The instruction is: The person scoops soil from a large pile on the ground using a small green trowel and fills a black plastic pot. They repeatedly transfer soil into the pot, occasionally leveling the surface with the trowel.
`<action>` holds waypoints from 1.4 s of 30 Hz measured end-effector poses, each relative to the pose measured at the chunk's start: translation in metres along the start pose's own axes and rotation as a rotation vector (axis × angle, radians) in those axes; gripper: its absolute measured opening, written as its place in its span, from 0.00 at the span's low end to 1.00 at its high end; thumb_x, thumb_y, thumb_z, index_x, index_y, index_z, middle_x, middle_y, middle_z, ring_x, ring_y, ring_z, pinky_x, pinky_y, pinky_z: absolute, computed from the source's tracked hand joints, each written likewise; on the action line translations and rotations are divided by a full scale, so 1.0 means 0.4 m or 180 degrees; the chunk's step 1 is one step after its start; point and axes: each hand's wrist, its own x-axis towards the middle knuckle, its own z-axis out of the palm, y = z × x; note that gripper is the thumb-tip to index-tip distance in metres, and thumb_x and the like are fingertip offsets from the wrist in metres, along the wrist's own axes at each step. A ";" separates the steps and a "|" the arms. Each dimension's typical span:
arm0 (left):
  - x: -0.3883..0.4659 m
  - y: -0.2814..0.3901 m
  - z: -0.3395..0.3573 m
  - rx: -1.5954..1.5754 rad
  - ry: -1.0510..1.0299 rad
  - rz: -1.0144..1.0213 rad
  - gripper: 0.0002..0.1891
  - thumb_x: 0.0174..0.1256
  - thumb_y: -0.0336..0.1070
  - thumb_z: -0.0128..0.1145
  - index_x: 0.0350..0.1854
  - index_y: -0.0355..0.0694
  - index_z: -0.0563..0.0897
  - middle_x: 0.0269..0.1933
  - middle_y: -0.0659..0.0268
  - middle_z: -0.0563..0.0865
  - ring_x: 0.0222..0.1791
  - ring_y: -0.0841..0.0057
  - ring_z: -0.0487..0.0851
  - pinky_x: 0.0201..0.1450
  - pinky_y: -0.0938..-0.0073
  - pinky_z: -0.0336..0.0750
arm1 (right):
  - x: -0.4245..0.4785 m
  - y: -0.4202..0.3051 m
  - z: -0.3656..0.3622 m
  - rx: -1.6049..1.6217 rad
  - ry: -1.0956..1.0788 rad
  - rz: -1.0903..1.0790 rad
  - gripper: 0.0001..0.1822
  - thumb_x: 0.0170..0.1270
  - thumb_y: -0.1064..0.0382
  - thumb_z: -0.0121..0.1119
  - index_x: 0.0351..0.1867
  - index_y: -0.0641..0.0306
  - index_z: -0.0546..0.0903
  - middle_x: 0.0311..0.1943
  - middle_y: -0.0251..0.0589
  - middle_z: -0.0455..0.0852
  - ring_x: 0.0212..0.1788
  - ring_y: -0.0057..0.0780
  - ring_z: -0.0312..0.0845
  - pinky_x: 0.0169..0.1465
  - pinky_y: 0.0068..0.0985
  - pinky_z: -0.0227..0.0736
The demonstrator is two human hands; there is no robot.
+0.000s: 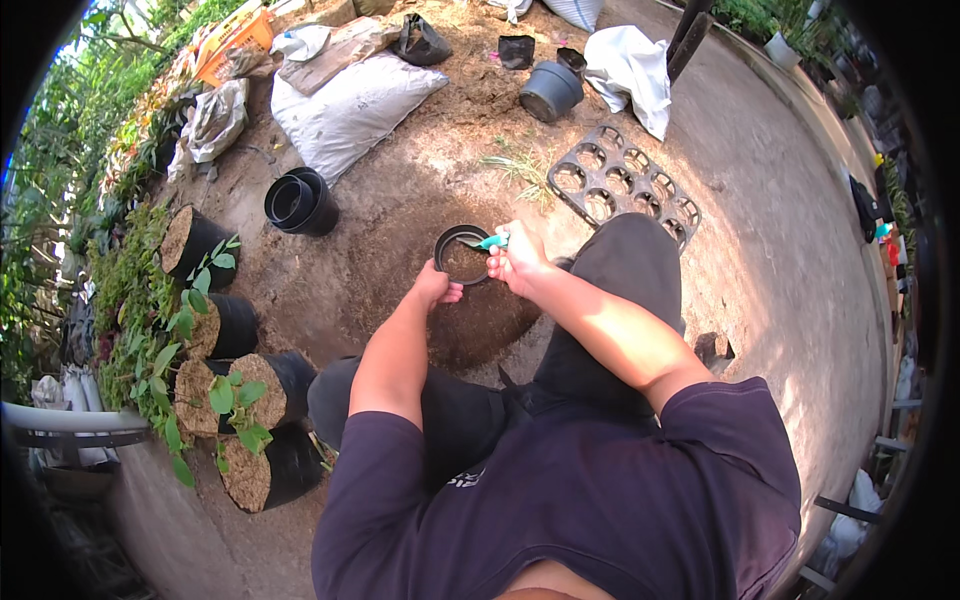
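A round black plastic pot (441, 259) is held in front of me, with my left hand (437, 286) gripping its lower left rim. Brown soil or potting mix (463, 262) shows inside it. My right hand (516, 259) is closed on the teal handle of a small hand tool (491, 241), whose tip reaches over the rim into the pot. The exact kind of tool cannot be told. Below the pot, dark soil (472, 322) lies spread on the ground between my legs.
Nested black pots (322, 210) stand left, near potted leafy plants (274, 465). Ahead lie a filled white sack (345, 112), a grey pot (551, 91) and a crumpled white bag (630, 75). A black pot tray (619, 180) with round openings lies beyond my right knee.
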 end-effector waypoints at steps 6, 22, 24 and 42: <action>-0.023 0.003 0.023 0.0058 0.0398 -0.0015 0.28 0.58 0.23 0.36 0.62 0.47 0.51 0.25 0.55 0.79 0.16 0.70 0.79 0.17 0.70 0.78 | 0.016 0.012 -0.004 0.0234 -0.0075 0.0061 0.08 0.57 0.57 0.39 0.27 0.57 0.65 0.16 0.35 0.66 0.13 0.28 0.62 0.16 0.26 0.60; -0.019 0.000 0.037 0.0413 0.0475 0.0066 0.32 0.59 0.25 0.39 0.64 0.55 0.45 0.22 0.57 0.78 0.12 0.73 0.75 0.10 0.74 0.71 | 0.015 -0.036 -0.019 -0.0266 -0.0075 0.0100 0.07 0.58 0.58 0.41 0.29 0.57 0.67 0.15 0.34 0.65 0.11 0.23 0.56 0.15 0.24 0.55; -0.021 -0.007 0.031 0.0281 0.0411 -0.0018 0.33 0.58 0.26 0.39 0.64 0.57 0.42 0.22 0.57 0.78 0.13 0.72 0.76 0.11 0.72 0.71 | -0.007 -0.029 0.002 -0.0480 -0.0023 0.0170 0.08 0.58 0.58 0.40 0.31 0.57 0.67 0.15 0.33 0.65 0.11 0.22 0.56 0.15 0.23 0.54; -0.028 -0.005 0.049 0.0872 0.0584 0.0126 0.27 0.58 0.27 0.43 0.61 0.41 0.52 0.22 0.56 0.79 0.14 0.72 0.78 0.13 0.73 0.73 | -0.035 -0.024 0.032 -0.1327 0.0198 -0.0154 0.09 0.58 0.56 0.40 0.35 0.56 0.69 0.16 0.31 0.67 0.12 0.19 0.59 0.14 0.22 0.55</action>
